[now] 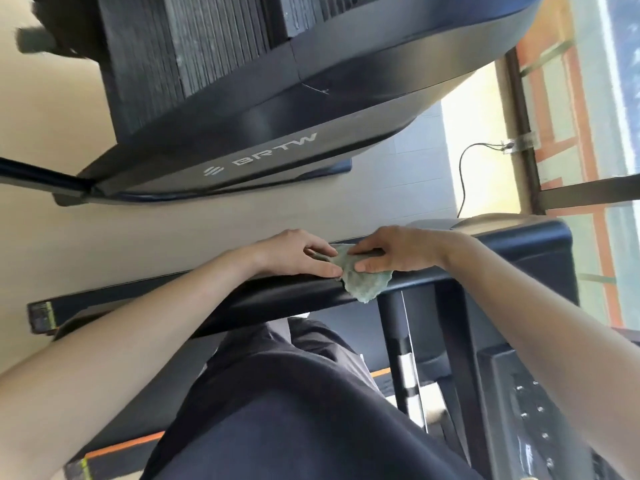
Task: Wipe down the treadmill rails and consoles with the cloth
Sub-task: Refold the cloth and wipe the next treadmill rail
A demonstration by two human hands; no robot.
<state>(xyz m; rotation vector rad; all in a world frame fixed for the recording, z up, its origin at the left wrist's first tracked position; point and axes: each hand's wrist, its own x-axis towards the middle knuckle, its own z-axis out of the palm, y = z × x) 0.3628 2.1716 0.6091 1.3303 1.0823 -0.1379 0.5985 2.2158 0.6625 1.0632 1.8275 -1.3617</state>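
Observation:
A crumpled green cloth lies over the black treadmill handrail, which runs across the middle of the view. My left hand rests on the rail and pinches the cloth's left edge between thumb and fingers. My right hand lies on top of the cloth, its fingers and thumb closed round the cloth's upper part. A flap of cloth hangs down over the rail's near side. The console with small buttons sits at the lower right, partly behind my right forearm.
A second black machine marked BRTW stands beyond the rail across a strip of beige floor. A thin black cable runs toward a window frame at the right. My dark-trousered legs and the treadmill deck with an orange stripe fill the bottom.

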